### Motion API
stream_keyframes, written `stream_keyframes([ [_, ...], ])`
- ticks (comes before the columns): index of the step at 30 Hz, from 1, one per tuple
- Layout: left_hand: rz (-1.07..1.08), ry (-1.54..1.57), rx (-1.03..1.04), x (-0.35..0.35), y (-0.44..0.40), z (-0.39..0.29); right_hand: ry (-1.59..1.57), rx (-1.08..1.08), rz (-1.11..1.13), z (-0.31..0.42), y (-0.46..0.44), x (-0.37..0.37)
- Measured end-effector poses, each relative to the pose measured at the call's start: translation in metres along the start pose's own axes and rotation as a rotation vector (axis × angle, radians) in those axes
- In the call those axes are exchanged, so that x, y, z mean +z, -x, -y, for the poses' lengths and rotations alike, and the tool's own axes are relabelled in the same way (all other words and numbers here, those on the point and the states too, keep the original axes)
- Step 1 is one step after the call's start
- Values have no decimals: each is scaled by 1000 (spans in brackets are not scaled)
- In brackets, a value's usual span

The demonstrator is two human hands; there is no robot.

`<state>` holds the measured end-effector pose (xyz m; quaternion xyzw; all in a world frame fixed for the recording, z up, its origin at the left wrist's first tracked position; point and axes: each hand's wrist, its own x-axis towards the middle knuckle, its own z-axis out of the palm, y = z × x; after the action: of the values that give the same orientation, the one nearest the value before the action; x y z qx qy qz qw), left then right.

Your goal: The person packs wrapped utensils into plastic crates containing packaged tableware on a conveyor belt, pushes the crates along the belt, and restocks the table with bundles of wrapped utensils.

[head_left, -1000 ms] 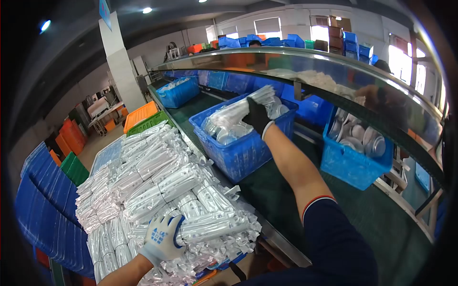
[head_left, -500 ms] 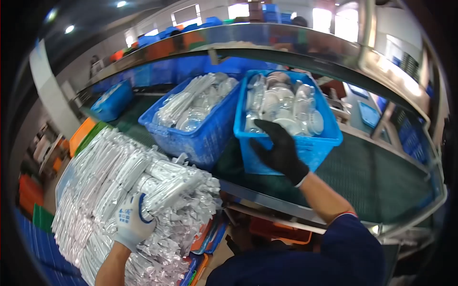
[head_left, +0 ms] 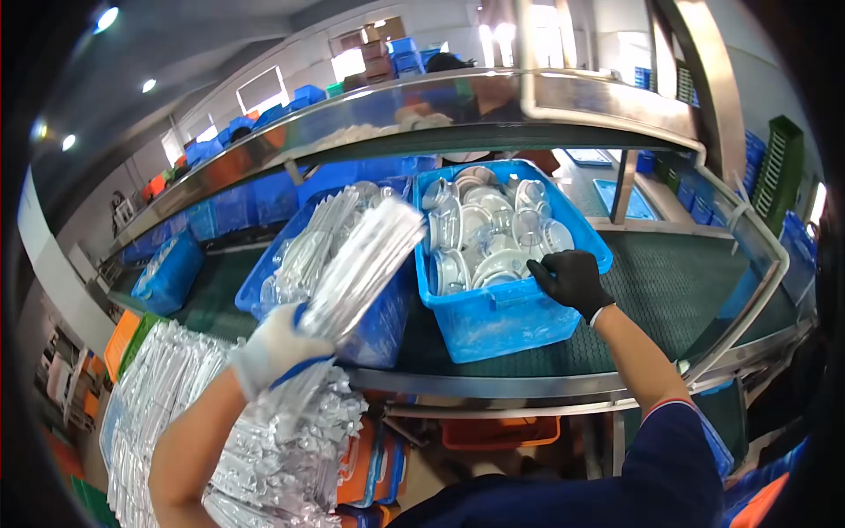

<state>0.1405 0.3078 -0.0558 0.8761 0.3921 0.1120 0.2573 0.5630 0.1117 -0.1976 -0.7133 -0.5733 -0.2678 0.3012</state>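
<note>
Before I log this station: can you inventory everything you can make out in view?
Light blue bin: one, light blue, on the belt, right of centre
Darker bin: one, blue, just left of it
Far bin: one, blue, belt's left end
Dishes: many, clear and white, in the light blue bin
Packet pile: many packets, silvery white, lower left
Held bundle: one, silvery white, in left hand
Conveyor belt: one, green, under the bins
Lower bin: one, orange, below the conveyor
Left hand: one, white-and-blue glove, gripping the bundle
Right hand: one, black glove, at the light blue bin's near rim

Bright windows (head_left: 349, 63), lit ceiling lamps (head_left: 107, 19)
</note>
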Motion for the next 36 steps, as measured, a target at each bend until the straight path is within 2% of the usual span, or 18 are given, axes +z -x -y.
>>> stream_keyframes([
  [2,140,125,144,21,-68,-14,25,1,-17,1,2,1],
  [5,312,458,16,81,-189,-46,55,26,-31,1,7,5],
  [7,450,672,62,100,-217,-96,19,43,-31,0,7,6],
  [9,341,517,110,134,-265,-118,29,58,-44,1,7,6],
  [11,-89,124,281,157,-275,-134,-26,93,-1,2,5,8],
  [13,12,73,256,144,-242,-140,-12,73,-37,0,6,14],
  [14,28,69,353,136,-221,-131,-40,77,-77,2,5,15],
  [16,-187,-153,706,135,-197,-83,-76,92,-108,6,4,18],
  [18,-277,-184,791,115,-153,-45,-44,58,-214,3,2,20],
  [20,-335,-332,724,95,-119,-8,-43,113,-196,-20,5,26],
  [23,-385,-271,632,100,-102,64,127,246,-163,-37,5,25],
  [25,-372,-294,664,106,-106,89,227,414,-321,-9,-11,30],
  [27,-408,-298,722,108,-122,92,54,331,-563,46,-37,53],
  [31,-364,-343,830,98,-140,107,24,158,-381,186,-75,112],
  [32,-310,-335,864,96,-143,112,84,225,-280,199,-88,117],
  [33,-255,-329,897,93,-147,116,115,236,-289,203,-91,121],
  [35,-244,-345,979,86,-159,117,339,476,-341,194,-88,133],
  [36,-253,-332,1007,87,-164,119,347,386,-393,185,-80,129],
])
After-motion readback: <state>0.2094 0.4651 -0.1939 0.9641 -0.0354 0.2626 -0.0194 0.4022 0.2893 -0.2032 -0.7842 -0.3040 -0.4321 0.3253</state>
